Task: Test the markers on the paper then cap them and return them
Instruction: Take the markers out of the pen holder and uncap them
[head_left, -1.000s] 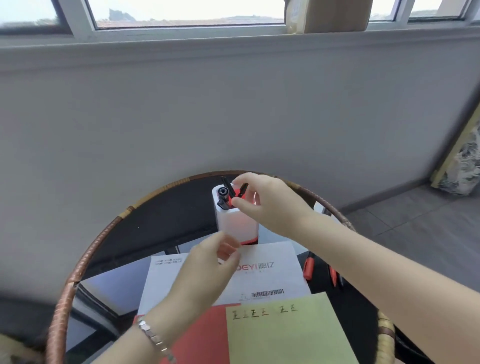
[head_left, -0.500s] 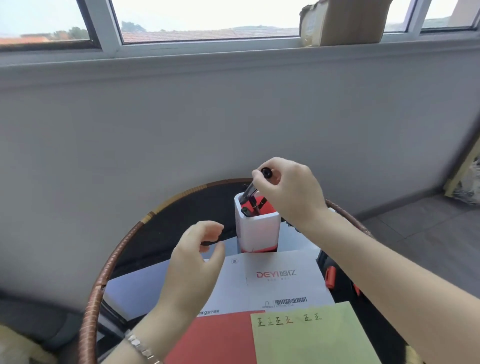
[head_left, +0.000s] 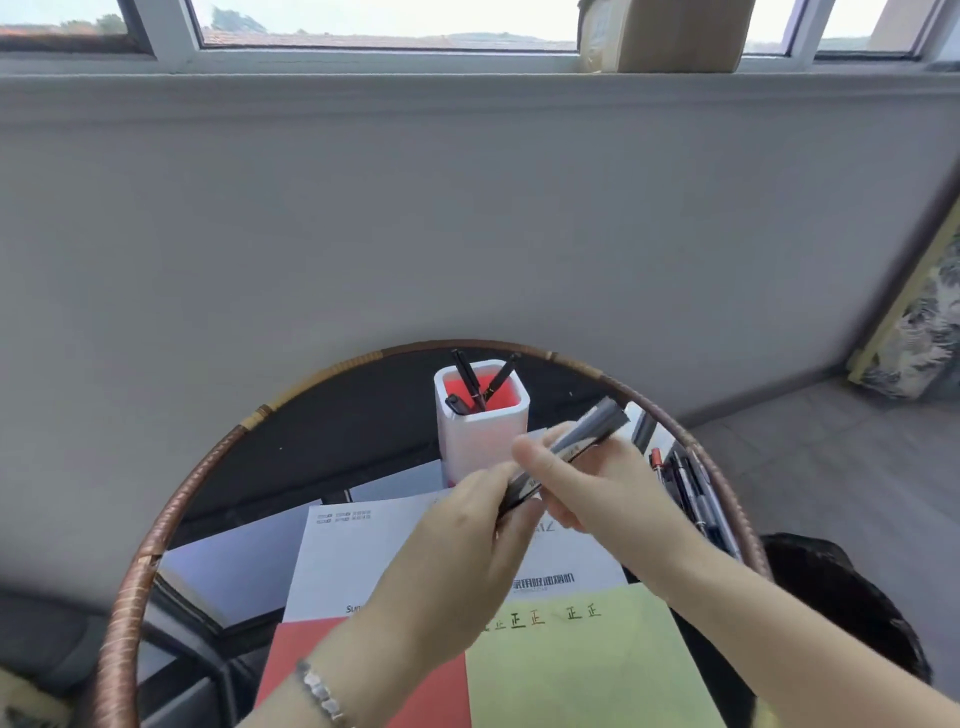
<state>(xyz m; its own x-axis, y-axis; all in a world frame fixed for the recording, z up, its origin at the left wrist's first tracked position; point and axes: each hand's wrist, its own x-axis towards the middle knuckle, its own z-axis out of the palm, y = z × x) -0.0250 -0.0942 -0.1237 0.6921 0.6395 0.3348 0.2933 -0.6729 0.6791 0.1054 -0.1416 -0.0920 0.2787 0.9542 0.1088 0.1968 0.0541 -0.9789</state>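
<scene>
A dark marker (head_left: 571, 447) lies slanted between both my hands, just in front of the white pen holder (head_left: 483, 434). My right hand (head_left: 582, 483) grips its upper part and my left hand (head_left: 467, 535) grips its lower end. The holder has a red inside and three dark pens stand in it. A light green paper (head_left: 587, 670) with several small written test marks lies near me, overlapping a red sheet (head_left: 363, 686) and a white printed sheet (head_left: 358, 561).
All of it sits on a round dark glass table with a woven rattan rim (head_left: 171, 499). Several more pens (head_left: 685, 493) lie at the table's right edge. A grey wall stands right behind the table. A dark object (head_left: 841, 603) sits low on the right.
My right hand has pulled a marker out of the holder and brought it down toward me. My left hand rose and took hold of its lower end.
</scene>
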